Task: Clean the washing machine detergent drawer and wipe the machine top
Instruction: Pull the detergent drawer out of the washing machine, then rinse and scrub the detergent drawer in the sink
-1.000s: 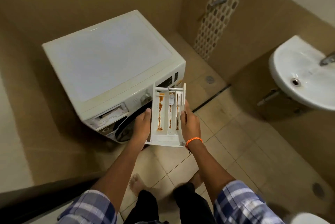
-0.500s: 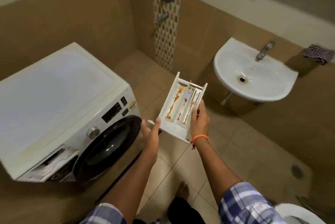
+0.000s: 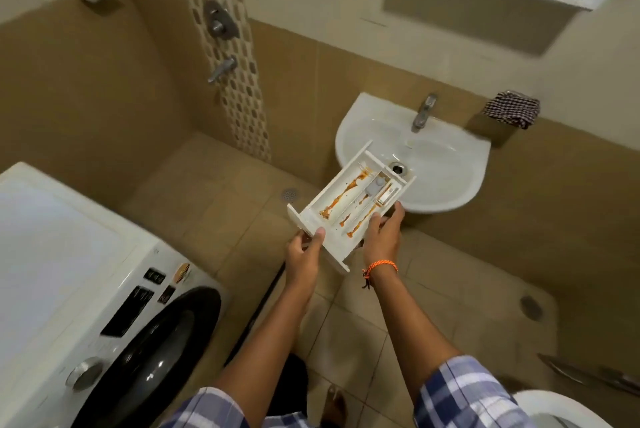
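The washing machine (image 3: 69, 271) stands at the left, and its top is not yet wiped. The sink (image 3: 450, 168) hangs on the far wall, with the tap (image 3: 422, 112) above its bowl and a checked cloth (image 3: 512, 109) on the ledge to the right of it. The detergent drawer (image 3: 349, 206) is in the air between both hands, and its far end is already over the front rim of the sink.

The left hand (image 3: 304, 254) grips the near left corner, with the thumb on top. The right hand (image 3: 382, 237) holds the right side wall, with the fingers curled along it. Orange-brown residue lies in streaks in the compartments.

I think the risk is at the sink. The drawer can knock on the rim or the tap, and a wet plastic wall may slip from the fingers. If the drawer tilts, residue can drip on the floor (image 3: 415, 306).

The long axis of the drawer runs from near-left to far-right. The front panel faces the person, the open back end points to the drain, and the open side looks up.
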